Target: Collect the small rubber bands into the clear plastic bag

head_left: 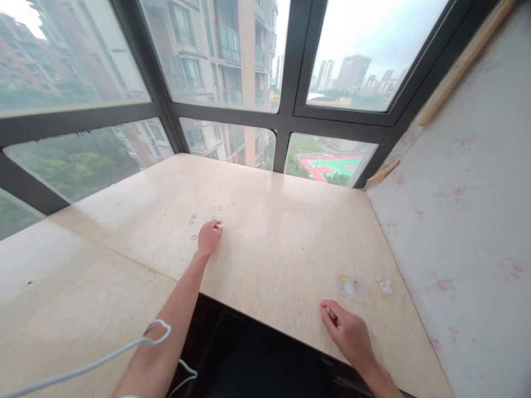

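Apparently small pieces [349,287] inside clear packet [360,291]

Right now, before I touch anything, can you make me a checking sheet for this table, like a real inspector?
Surface: pale wood-look tabletop, with a seam on the left.
Job's things: small thin rings, scattered around the left hand; clear packet just beyond the right hand.
Clutter: pale star-like piece right of the packet; dark speck far left.
Grip: left fingertips at the rings, right fingers curled; can't tell if either holds anything.
Cables: white cable across the left forearm.
Surroundings: windows ahead, flower-patterned wall on the right.
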Demonstrator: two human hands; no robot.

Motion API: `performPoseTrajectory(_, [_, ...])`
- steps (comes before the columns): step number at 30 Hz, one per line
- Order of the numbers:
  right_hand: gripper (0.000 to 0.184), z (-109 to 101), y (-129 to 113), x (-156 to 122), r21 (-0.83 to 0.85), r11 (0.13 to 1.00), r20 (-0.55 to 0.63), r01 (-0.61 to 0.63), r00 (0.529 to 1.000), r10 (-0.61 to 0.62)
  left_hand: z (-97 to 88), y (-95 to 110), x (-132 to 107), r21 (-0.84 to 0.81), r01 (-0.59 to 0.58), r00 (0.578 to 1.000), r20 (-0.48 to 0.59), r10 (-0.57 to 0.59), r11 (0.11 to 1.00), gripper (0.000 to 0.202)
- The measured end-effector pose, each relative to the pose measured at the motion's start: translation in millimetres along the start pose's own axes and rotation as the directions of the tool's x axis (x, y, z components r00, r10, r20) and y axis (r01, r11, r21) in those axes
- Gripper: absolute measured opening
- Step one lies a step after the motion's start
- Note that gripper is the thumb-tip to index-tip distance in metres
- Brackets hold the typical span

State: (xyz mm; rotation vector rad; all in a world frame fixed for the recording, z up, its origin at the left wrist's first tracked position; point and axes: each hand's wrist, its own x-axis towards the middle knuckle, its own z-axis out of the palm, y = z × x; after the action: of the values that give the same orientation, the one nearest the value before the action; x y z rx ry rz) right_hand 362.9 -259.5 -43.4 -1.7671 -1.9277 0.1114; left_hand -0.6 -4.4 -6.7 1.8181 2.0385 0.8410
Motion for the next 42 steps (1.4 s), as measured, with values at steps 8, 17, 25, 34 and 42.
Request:
performPoseTrajectory(8, [0.036,-2,1,2,-0.010,1.000,-0.016,0.023,1.000,-0.023,-5.9,-19,26,0.100,-0.122,0.985,0.137,0.108,0.987,0.017])
performPoseTrajectory(17, [0.037,-2,1,1,-0.014,1.000,-0.010,0.026,1.000,-0.026,1.9,-13,31,0.117,-0.102,0.979,0.186,0.080,0.988,0.008])
performPoseTrajectory(25, [0.035,-1,1,1,-0.020,0.999,-0.013,0.035,0.999,-0.035,-8.3,10,21,-0.155,-0.085,0.970,0.211,0.117,0.984,0.008])
performPoseTrajectory(34, [0.033,-4,-3,4,0.016,1.000,0.017,0.010,1.000,-0.010,-1.3,91,-35,-0.831,0.182,0.852,0.400,0.338,0.525,0.030])
performPoseTrajectory(42, [0.026,-7,-9,8,0.041,0.996,0.078,-0.081,0.994,0.078,40.4,166,-93,-0.887,0.294,0.720,0.451,0.527,0.357,0.033])
